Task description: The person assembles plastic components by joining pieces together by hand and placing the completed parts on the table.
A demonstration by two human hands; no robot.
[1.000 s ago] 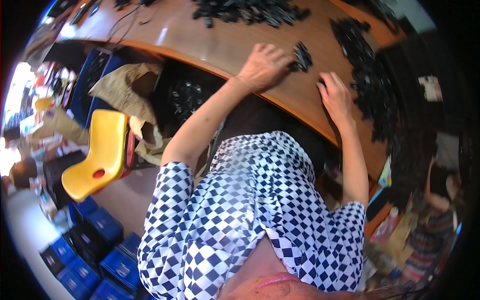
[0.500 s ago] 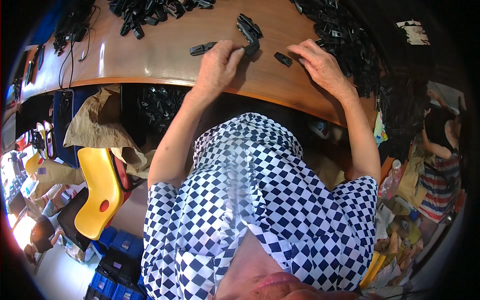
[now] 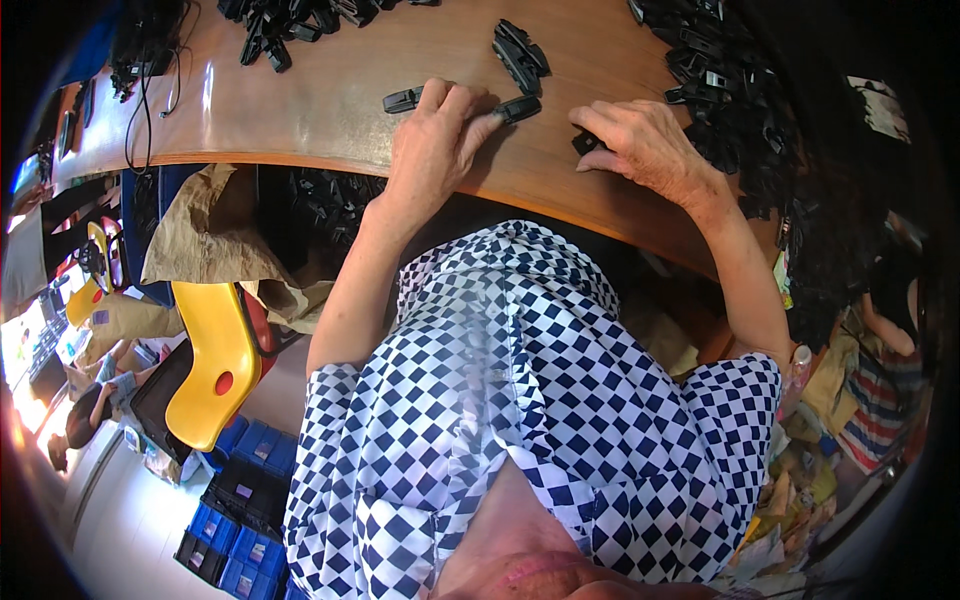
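My left hand (image 3: pixel 432 135) is closed over the table, thumb and forefinger together at one end of a black plastic part (image 3: pixel 519 108). Another black plastic part (image 3: pixel 403 100) sticks out on its left side, touching or just beside the fingers; I cannot tell which. Beyond this hand, elongated black plastic parts (image 3: pixel 521 55) lie side by side. My right hand (image 3: pixel 645 148) has its fingers and thumb bent around a small black plastic piece (image 3: pixel 584 144), mostly hidden by the fingers.
A large heap of black parts (image 3: pixel 705 80) covers the table's right side, and another heap (image 3: pixel 285 25) lies at the far left. A cable (image 3: pixel 143 120) hangs over the edge. Below at left are brown paper (image 3: pixel 205 235), a yellow chair (image 3: pixel 215 365) and blue boxes (image 3: pixel 255 450).
My right hand has closed around the small black piece, which is now nearer the table's front edge. The part by my left thumb has swung sideways. The whole view has shifted slightly.
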